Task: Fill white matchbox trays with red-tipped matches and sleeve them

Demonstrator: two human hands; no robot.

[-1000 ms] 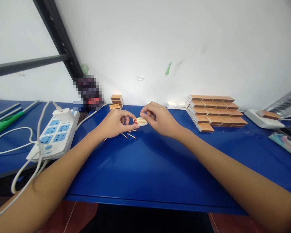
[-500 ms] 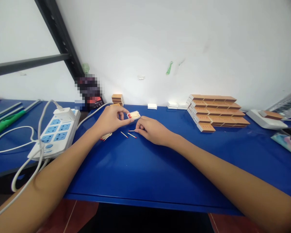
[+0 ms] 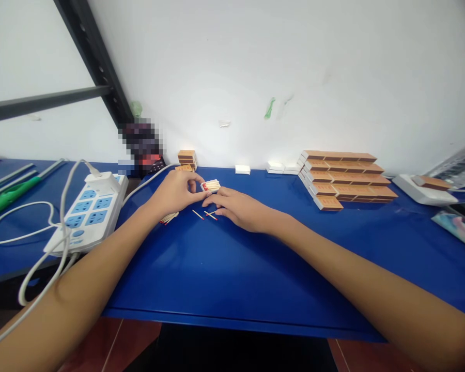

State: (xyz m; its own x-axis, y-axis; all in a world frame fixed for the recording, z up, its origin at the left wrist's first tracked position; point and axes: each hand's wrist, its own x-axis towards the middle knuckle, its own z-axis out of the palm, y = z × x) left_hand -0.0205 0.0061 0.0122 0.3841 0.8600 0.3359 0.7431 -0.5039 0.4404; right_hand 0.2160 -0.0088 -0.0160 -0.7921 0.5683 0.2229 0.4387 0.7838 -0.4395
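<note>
My left hand (image 3: pixel 178 192) pinches a small white matchbox tray (image 3: pixel 204 189) between thumb and fingers, just above the blue table. Inside the tray lies a row of red-tipped matches (image 3: pixel 212 185). My right hand (image 3: pixel 242 209) is at the tray's right side, index finger stretched to its near edge and thumb apart below. Close to that thumb tip, two loose matches (image 3: pixel 211 215) cross on the table. Another single match (image 3: pixel 198 214) lies to their left. Partly hidden by my left hand is a small pile of matches (image 3: pixel 169 218).
At the back right, brown matchboxes (image 3: pixel 349 178) are stacked in steps. White trays (image 3: pixel 282 168) and one more tray (image 3: pixel 242 169) stand along the wall. A short matchbox stack (image 3: pixel 187 159) is behind my left hand. A power strip (image 3: pixel 91 212) with white cables lies left, near green-handled tools (image 3: pixel 13 196).
My right hand's fingers have spread and reached to the tray; the match it pinched now lies across another on the table. The tray has shifted slightly left.
</note>
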